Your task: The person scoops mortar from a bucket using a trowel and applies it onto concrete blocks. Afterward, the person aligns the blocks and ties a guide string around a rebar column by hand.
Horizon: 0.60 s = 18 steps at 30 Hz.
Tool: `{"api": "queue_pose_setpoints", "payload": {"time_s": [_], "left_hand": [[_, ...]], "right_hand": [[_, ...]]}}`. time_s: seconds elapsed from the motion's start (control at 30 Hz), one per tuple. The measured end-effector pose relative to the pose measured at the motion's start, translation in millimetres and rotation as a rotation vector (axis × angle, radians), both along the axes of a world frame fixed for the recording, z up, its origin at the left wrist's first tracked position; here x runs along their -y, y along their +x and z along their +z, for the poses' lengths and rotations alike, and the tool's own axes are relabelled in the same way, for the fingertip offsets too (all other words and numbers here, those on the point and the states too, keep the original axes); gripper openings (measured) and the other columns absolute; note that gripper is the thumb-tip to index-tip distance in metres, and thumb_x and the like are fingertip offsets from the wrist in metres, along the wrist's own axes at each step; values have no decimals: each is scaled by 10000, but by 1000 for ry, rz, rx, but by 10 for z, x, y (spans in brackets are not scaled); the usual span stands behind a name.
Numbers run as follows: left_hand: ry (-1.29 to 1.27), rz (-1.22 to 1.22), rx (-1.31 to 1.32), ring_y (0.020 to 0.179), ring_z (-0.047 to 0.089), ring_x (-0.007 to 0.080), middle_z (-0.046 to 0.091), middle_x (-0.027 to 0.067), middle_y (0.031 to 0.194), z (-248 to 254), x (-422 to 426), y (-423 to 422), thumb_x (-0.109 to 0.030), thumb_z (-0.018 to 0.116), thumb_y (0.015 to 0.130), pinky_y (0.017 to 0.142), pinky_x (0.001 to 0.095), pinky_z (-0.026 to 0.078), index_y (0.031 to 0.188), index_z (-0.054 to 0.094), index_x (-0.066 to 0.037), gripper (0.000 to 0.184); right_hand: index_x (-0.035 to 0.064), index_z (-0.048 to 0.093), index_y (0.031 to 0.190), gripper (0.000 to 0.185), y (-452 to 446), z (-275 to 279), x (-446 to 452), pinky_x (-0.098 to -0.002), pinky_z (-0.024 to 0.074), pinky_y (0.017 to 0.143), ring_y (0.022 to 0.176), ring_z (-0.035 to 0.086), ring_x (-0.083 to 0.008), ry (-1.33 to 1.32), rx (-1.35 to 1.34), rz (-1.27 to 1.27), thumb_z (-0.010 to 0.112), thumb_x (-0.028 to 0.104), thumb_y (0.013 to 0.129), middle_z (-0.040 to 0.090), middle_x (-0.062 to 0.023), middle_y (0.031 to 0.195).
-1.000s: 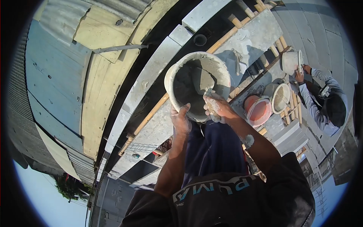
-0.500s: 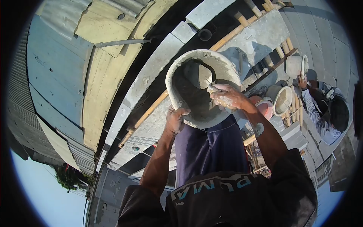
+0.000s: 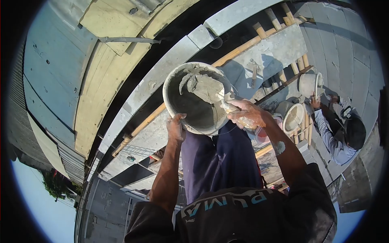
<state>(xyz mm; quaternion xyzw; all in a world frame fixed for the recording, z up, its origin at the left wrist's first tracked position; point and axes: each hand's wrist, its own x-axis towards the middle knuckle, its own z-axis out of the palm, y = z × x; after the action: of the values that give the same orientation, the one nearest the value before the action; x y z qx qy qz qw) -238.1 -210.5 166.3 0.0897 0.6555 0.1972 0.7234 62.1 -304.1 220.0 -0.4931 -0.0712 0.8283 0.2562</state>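
Note:
A mortar-crusted bucket (image 3: pixel 167 94) is in front of my thighs, its mouth facing me. My left hand (image 3: pixel 176 127) is closed on its near left rim. In my right hand (image 3: pixel 248 115) is the handle of a trowel (image 3: pixel 223 97), fingers wrapped round it. Grey wet mortar (image 3: pixel 202 87) covers the trowel's blade, which is over the bucket's mouth. More smooth mortar lies inside the bucket below. The blade's own edges are mostly hidden by the mortar.
A block wall (image 3: pixel 162 67) curves past the bucket's far side. Beyond is a bamboo-framed board (image 3: pixel 279 44) with a hammer (image 3: pixel 254 75) on it. At right, a co-worker (image 3: pixel 340 131) reaches to a white bucket (image 3: pixel 308 85); another bucket (image 3: pixel 293 118) stands nearer.
The trowel has come up from deep in the bucket with a heap of mortar on its blade. The bucket has shifted slightly left and tilted. My left hand keeps its hold on the rim.

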Motion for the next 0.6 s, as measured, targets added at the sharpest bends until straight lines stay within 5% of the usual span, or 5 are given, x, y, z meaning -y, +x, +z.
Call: {"api": "queue_pose_setpoints", "payload": {"time_s": [0.17,0.33,0.37,0.5,0.6], "left_hand": [[7,97,-87,726,620,175,649,56,830,-242,187,-321,33,554,764,711,313,527,921,618,-36,183],[-77,148,-122,742,617,190,629,63,817,-284,344,-600,5,547,787,735,343,531,870,607,-32,109],[-84,140,-134,743,606,199,608,63,800,-253,367,-626,-3,531,807,745,367,529,839,593,-38,78],[-95,103,-129,738,598,215,585,61,786,-130,434,-733,-8,515,816,751,403,537,823,582,-41,74],[-107,110,-130,748,618,229,600,76,797,-167,586,-933,-20,534,811,747,397,545,828,593,-25,62]], "right_hand": [[-44,390,1412,716,-17,272,7,-284,462,496,561,568,-133,-19,319,-166,719,274,860,597,-81,817],[-34,375,1422,691,-295,-21,-295,-286,475,483,541,553,-129,10,664,-412,683,265,880,601,-90,861],[-27,386,1407,648,-347,-157,-368,-353,531,626,695,633,-227,23,712,-397,661,250,890,619,-157,971],[50,362,1412,596,-731,-1141,-665,-289,480,495,585,552,-119,119,983,-504,661,158,909,586,-78,872],[28,405,1352,562,-874,-1334,-1107,-457,461,938,1086,595,-416,-23,1099,-446,640,255,895,583,-264,1202]]}}
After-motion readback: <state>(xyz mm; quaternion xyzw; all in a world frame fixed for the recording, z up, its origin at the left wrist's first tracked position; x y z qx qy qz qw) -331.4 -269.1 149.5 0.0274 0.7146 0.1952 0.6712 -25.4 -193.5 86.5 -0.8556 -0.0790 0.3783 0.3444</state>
